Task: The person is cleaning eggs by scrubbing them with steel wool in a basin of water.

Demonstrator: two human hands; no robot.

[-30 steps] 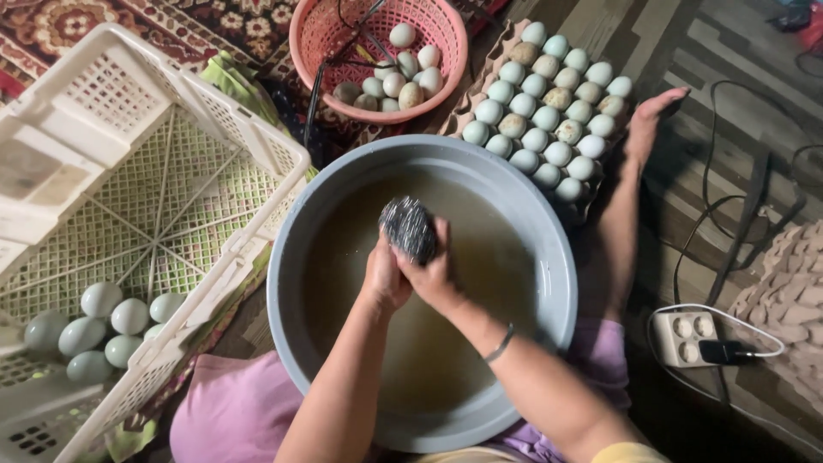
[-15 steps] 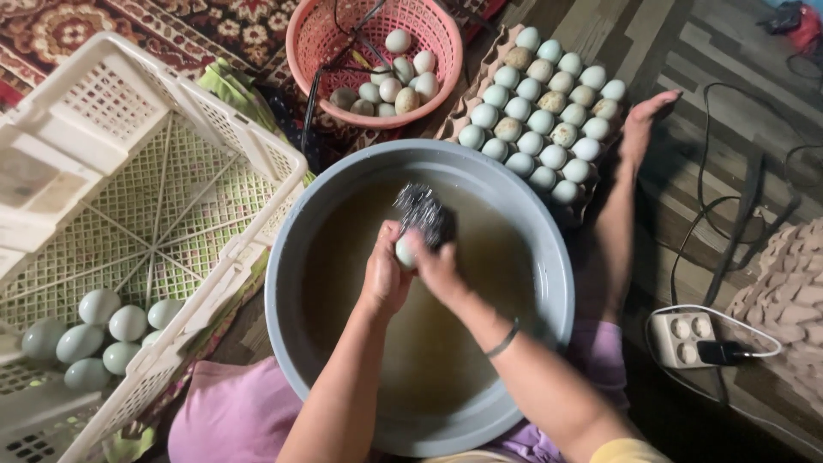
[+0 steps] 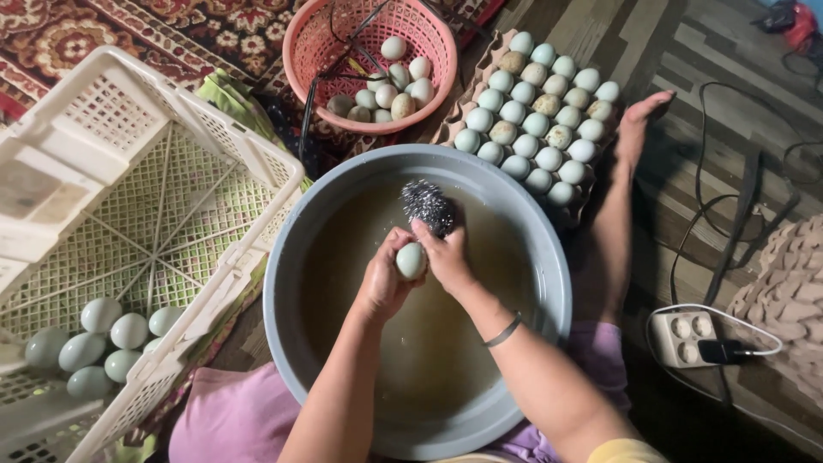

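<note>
**Egg scrub over basin**

While both hands sit over the round grey plastic basin of murky water, the left hand grips a pale blue-green egg above basin centre. Right hand clenches a silvery steel-wool scrubber, touching the egg. Pink basket and cardboard egg tray beyond basin; white crate left of it.

Open water fills the near half of the basin, free for a hand. Beyond its far rim, the pink basket and egg tray crowd close (nearly touching it); the white crate blocks the left side.
</note>
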